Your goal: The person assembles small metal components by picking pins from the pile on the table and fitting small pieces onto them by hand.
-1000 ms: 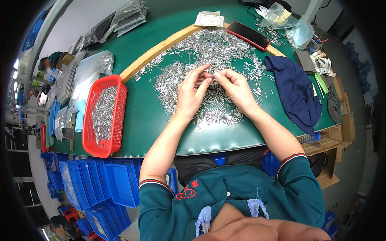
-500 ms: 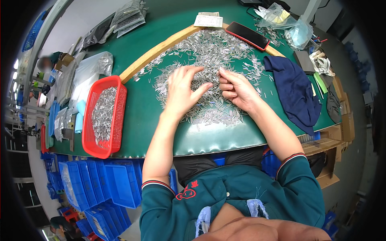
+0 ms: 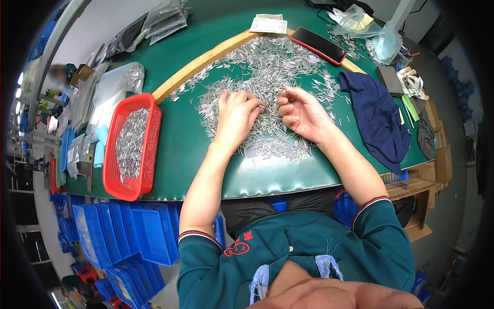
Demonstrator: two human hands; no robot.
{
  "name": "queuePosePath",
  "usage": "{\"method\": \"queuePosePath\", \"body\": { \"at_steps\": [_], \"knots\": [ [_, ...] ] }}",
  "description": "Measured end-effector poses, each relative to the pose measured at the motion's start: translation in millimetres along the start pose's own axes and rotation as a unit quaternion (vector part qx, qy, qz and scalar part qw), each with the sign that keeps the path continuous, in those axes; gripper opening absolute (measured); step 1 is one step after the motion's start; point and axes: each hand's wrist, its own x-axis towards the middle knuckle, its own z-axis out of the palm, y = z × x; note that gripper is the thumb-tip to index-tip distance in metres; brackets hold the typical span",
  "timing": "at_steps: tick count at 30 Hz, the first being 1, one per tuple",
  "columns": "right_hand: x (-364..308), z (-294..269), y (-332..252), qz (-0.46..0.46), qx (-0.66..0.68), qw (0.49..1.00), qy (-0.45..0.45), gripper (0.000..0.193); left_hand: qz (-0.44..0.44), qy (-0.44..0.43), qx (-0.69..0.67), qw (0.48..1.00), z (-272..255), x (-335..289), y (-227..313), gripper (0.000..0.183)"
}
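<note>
Both hands have drawn slightly apart since the earlier frame. Left hand (image 3: 236, 114) lies flat, fingers spread, palm down on the metal pins (image 3: 267, 77) heaped mid-table (image 3: 206, 149). Right hand (image 3: 301, 110) is loosely curled, fingertips pinching a few pins above the heap.

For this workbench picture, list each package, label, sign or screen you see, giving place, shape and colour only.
Phone: far edge of the table, dark rectangular screen, red rim.
Paper label: far edge, left of the phone, pale rectangle.
Clear plastic bags: far left corner, crumpled, silvery.
Plastic bag: far right, transparent, yellowish contents.
</note>
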Motion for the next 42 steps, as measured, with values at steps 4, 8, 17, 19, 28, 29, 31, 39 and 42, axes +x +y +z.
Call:
{"method": "queuePosePath", "body": {
  "at_steps": [4,8,17,19,28,29,31,39,42],
  "knots": [
    [-3.7,3.7,0.1,-0.021,-0.069,0.997,0.024,0.019,-0.078,0.056,-0.253,0.963,-7.1,5.3,4.9,0.011],
    [-3.8,0.6,8.8,-0.069,-0.278,0.958,0.018,0.020,-0.064,0.123,-0.282,0.949,-1.5,5.7,8.6,0.010],
    [-6.0,7.2,16.4,-0.207,-0.407,0.886,0.085,0.021,-0.013,0.156,-0.181,0.971,-1.7,4.8,18.5,0.013],
    [-4.9,7.0,19.5,-0.219,-0.419,0.878,0.077,0.021,-0.004,0.166,-0.177,0.970,3.7,3.7,17.0,0.015],
    [-5.9,3.6,19.9,-0.324,-0.472,0.820,0.016,0.020,-0.029,0.123,-0.244,0.962,5.4,4.3,20.1,0.026],
    [-7.0,3.6,19.1,-0.329,-0.492,0.806,0.024,0.020,-0.028,0.121,-0.242,0.962,5.3,4.3,20.3,0.026],
    [-5.8,2.3,19.1,-0.354,-0.529,0.770,0.039,0.019,-0.015,0.119,-0.229,0.966,6.4,3.3,19.1,0.029],
    [0.7,-7.1,16.0,-0.312,-0.479,0.819,0.042,0.017,-0.008,0.120,-0.247,0.962,6.0,2.6,21.1,0.029],
    [-1.3,-2.7,16.1,-0.306,-0.451,0.838,0.031,0.018,-0.018,0.121,-0.247,0.961,5.5,2.2,22.6,0.029]
  ]
}}
